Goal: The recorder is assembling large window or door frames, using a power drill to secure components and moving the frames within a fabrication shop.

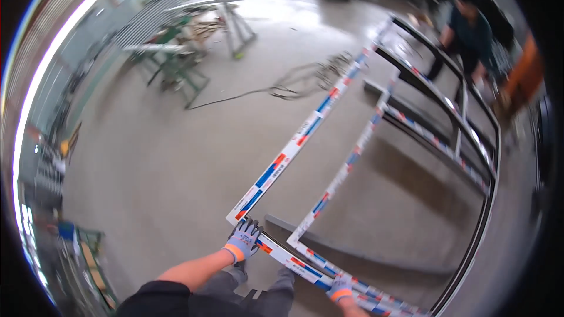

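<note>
A large rectangular metal frame (281,163), its profiles covered in white, blue and red protective film with dark edges showing, stretches from in front of me to the far right. Inner bars divide it. Grey glove with black fingertips and orange cuff on, my left hand (242,239) is closed over the near bar at the frame's near left corner. Farther right along that bar, my right hand (341,287), in a similar glove, grips it too; its fingers are partly blurred. At the frame's far side stands another person (470,32) in dark clothes, bent toward it.
Grey bars (358,246) show beneath the frame, near the concrete floor. A loose cable (288,87) lies coiled beyond the frame's left side. Green trestles (176,64) with long pieces stand at the far left. An orange object (523,73) is beside the other person.
</note>
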A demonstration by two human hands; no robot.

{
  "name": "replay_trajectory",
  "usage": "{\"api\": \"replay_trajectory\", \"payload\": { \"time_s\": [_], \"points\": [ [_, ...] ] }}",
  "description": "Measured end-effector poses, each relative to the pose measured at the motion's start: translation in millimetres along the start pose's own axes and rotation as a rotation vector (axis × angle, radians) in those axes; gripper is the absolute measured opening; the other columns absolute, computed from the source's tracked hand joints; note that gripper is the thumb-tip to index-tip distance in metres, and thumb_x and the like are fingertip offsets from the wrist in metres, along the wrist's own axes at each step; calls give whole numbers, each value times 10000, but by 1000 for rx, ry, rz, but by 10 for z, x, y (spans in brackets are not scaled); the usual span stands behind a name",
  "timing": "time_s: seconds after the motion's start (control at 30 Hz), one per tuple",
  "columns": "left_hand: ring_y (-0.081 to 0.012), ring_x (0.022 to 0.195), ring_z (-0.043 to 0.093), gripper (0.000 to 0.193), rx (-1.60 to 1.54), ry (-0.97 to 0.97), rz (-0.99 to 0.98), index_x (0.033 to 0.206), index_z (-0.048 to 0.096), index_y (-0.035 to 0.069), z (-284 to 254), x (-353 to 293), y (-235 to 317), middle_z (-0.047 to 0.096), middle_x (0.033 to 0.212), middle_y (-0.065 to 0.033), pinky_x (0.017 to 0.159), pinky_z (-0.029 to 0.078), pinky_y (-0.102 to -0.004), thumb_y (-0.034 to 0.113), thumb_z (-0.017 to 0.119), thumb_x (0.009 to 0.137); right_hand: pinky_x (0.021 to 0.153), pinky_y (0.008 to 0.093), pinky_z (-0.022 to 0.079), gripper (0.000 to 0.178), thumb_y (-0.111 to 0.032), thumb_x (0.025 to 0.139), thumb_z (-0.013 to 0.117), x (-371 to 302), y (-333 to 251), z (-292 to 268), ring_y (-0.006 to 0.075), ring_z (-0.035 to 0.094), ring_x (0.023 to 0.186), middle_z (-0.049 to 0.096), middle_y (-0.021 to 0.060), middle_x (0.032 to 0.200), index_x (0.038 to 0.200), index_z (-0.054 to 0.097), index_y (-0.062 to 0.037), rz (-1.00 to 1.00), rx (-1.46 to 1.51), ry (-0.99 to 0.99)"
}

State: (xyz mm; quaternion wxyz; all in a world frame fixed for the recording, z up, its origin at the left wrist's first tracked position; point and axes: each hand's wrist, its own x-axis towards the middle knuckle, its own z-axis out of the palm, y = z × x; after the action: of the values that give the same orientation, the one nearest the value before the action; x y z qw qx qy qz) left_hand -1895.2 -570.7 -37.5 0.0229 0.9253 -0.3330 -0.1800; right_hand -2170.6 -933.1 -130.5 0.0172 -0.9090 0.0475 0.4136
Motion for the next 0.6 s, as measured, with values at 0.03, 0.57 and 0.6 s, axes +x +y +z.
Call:
{"api": "replay_trajectory", "payload": {
  "time_s": [0.03, 0.57, 0.6],
  "points": [
    [-401, 1392, 303, 708, 50, 40, -10, 1413, 425, 56, -202, 275, 229, 376, 1462, -227, 1153, 203, -547, 393, 615, 819, 1041, 428, 425, 817, -442, 759, 604, 55, 375, -264, 339, 535, 1245, 516, 221, 1382, 1386, 443, 58, 39, 12, -3],
    [-366, 1317, 410, 540, -424, 601, -357, 1342, 513, 108, 1641, -1074, 1579, 429, 1452, -157, 1070, 354, -502, 308, 586, 847, 918, 453, 500, 738, -340, 703, 764, -477, 1282, -658, 390, 619, 1075, 664, 208, 1116, 1326, 489, -55, -167, 63, 336],
    [-360, 1303, 424, 526, -430, 553, -406, 1326, 519, 108, 1665, -1179, 1615, 434, 1444, -164, 1061, 365, -502, 318, 580, 847, 905, 456, 504, 780, -350, 705, 773, -271, 1456, -584, 402, 626, 1051, 669, 217, 1092, 1346, 460, -35, -100, 17, 237]
  ]
}}
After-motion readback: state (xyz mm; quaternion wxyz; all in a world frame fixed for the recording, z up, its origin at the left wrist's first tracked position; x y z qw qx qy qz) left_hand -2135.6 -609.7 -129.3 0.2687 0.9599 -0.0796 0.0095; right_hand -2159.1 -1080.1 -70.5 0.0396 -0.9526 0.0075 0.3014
